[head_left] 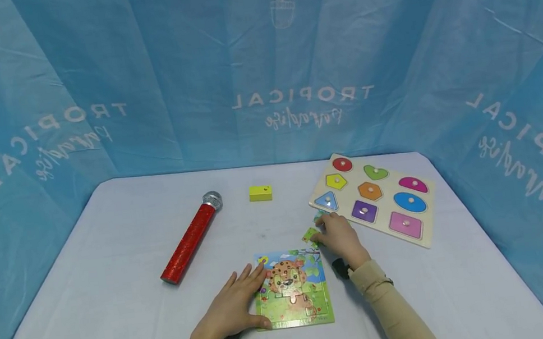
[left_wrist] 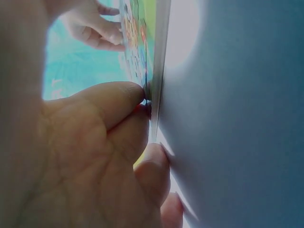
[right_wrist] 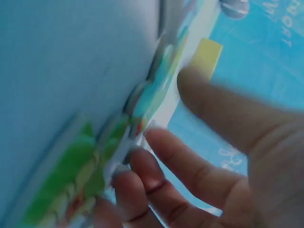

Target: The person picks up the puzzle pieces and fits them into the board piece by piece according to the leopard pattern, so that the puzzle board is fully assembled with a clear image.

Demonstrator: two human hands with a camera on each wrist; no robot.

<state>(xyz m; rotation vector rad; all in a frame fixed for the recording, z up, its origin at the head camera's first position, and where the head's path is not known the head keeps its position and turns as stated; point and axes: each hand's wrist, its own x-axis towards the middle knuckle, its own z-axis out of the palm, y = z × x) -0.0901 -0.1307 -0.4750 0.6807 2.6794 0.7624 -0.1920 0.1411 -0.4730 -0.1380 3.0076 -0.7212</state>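
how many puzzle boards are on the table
2: the spotted-animal puzzle, with the left hand at its left side, and the shape board, farther away to the right, past the right hand. No others seem hidden.

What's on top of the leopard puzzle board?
Jigsaw pieces sit in the leopard puzzle board, showing the animal's face and body. The left hand lies over its left edge. Whatever part of the picture is beneath that hand can't be seen.
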